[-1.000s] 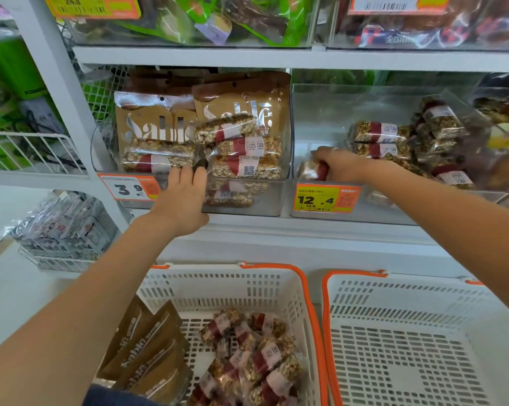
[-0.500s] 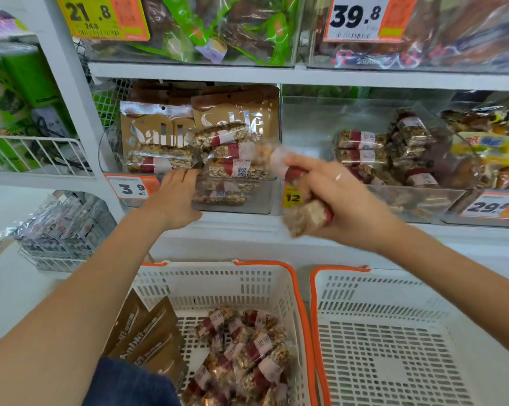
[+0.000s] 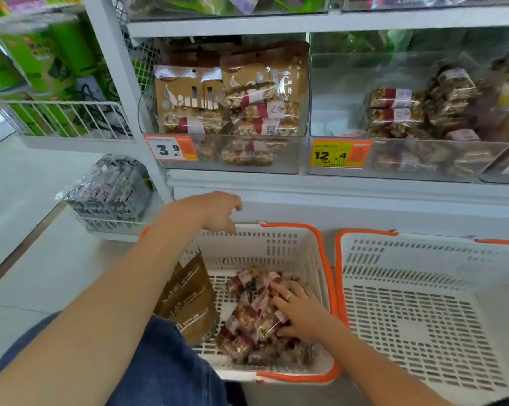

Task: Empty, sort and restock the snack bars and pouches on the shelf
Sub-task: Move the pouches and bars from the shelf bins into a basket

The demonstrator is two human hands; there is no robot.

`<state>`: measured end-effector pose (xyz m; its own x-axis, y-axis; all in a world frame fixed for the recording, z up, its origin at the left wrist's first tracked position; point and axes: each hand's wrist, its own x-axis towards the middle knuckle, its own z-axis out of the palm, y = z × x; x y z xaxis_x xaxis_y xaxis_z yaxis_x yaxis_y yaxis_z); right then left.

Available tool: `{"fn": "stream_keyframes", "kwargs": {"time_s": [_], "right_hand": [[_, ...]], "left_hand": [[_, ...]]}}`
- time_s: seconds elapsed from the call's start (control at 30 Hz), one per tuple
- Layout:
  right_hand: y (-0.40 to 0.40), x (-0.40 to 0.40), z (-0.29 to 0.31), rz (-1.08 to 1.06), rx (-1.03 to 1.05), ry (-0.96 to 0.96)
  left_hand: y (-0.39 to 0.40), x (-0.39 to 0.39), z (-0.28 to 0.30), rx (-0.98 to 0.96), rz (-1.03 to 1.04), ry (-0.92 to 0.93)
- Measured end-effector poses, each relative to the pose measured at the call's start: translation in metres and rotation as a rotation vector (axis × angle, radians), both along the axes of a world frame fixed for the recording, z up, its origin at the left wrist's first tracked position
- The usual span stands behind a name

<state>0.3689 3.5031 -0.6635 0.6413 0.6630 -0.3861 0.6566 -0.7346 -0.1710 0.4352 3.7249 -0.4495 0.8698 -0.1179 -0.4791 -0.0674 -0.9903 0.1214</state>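
Shop shelving [image 3: 335, 189] fills the upper part of the head-camera view, with two white plastic baskets trimmed in orange on the floor below it. In the left basket [image 3: 276, 247] lies a heap of nut snack bars [image 3: 247, 332] in clear wrappers with red and white labels, and beside them, against the basket's left wall, a few brown pouches [image 3: 191, 300] stand leaning. The right hand [image 3: 301, 313], a ring on one finger, rests palm down on top of the heap with its fingers spread out flat over the bars; whether the thumb is curled round one of them cannot be told. The left hand [image 3: 210, 210] hangs in the air over the far rim of the same basket, just below the shelf edge, with fingers loosely bent and nothing in them. The right basket [image 3: 423, 317] sits just beside the left one, their rims almost touching.

On the shelf above, a clear bin on the left [image 3: 227, 153] with a price tag reading 3.9 [image 3: 171, 148] holds more brown pouches upright at the back and more snack bars stacked in front. A second clear bin [image 3: 408, 159], tagged 12.4 [image 3: 339, 153], holds another stack of similar bars toward its right side. Blue denim [image 3: 165, 364] covers the person's knee at the bottom.
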Motion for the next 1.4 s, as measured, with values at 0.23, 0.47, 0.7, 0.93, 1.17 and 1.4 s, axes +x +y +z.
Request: {"fn": "stream_keyframes", "kwargs": {"time_s": [0.23,0.47,0.7,0.93,1.17,1.4], "right_hand": [[-0.038,0.044,0.062,-0.216,0.344,-0.022],[-0.097,0.129,0.220,-0.524,0.940,-0.709],[-0.187,0.255,0.265,-0.724,0.221,-0.389],[-0.184,0.326,0.248,-0.520,0.198,-0.468],[-0.158,0.367,0.230,-0.717,0.004,-0.329],[-0.155,0.365,0.237,-0.642,-0.021,-0.391]], "left_hand": [[-0.033,-0.018,-0.080,-0.051,-0.042,0.146],[-0.109,0.020,-0.010,-0.551,-0.082,-0.472],[-0.191,0.137,0.042,-0.703,-0.111,-0.631],[-0.247,0.247,0.023,-0.374,-0.021,-0.466],[-0.250,0.308,0.014,-0.491,0.113,-0.216],[-0.247,0.308,0.015,-0.805,0.185,-0.020]]}}
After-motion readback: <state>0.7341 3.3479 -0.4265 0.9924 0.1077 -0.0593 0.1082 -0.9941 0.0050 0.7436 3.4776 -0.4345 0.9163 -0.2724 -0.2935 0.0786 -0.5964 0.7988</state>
